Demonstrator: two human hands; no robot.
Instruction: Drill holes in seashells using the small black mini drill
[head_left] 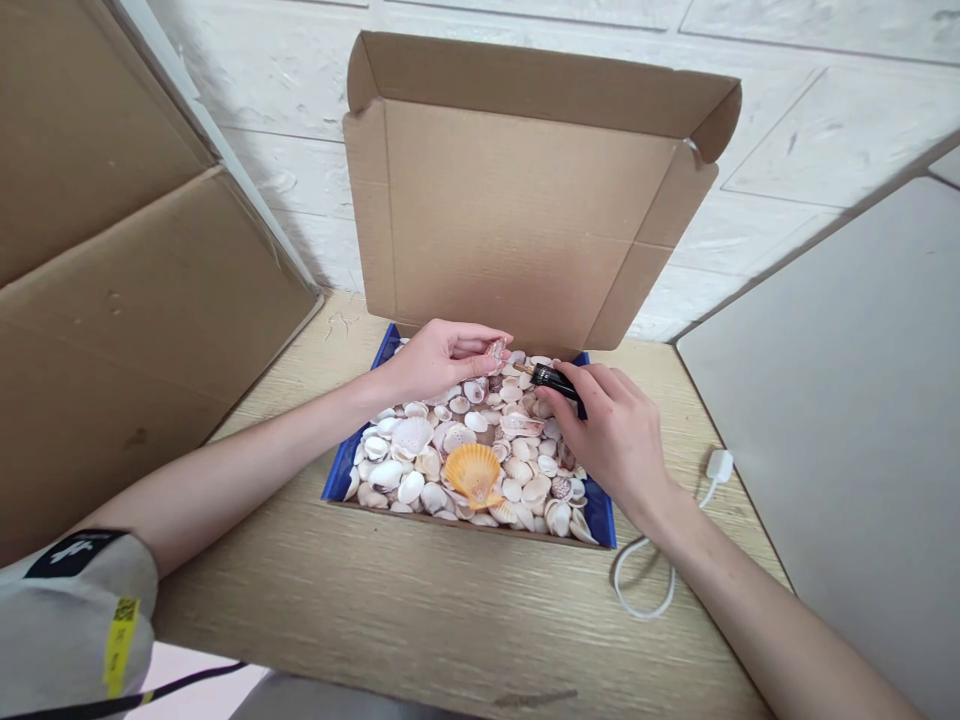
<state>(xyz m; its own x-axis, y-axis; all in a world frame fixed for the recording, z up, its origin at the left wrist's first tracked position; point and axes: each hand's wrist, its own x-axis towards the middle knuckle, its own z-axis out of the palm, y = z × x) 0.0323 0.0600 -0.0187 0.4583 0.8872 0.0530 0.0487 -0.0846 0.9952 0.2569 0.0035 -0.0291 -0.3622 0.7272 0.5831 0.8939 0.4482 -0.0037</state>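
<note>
My left hand (450, 358) pinches a small pinkish-brown seashell (496, 349) between thumb and fingers, over the back part of a shallow cardboard box. In my right hand (611, 425) is a black mini drill (553, 380) with a brass-coloured chuck, its thin tip pointing left at the held shell. Whether the tip touches the shell, I cannot tell. Below both hands, many white, pink and brown shells (411, 435) fill the box. A large orange scallop shell (473, 474) lies on top near the front edge.
The box lid (517, 210) stands raised against a white brick-pattern wall (825, 120). Blue lining (341, 468) shows at the box's sides. A white cable (637, 612) with a plug loops on the wooden table (390, 600) at right. A large cardboard sheet (135, 340) leans at left.
</note>
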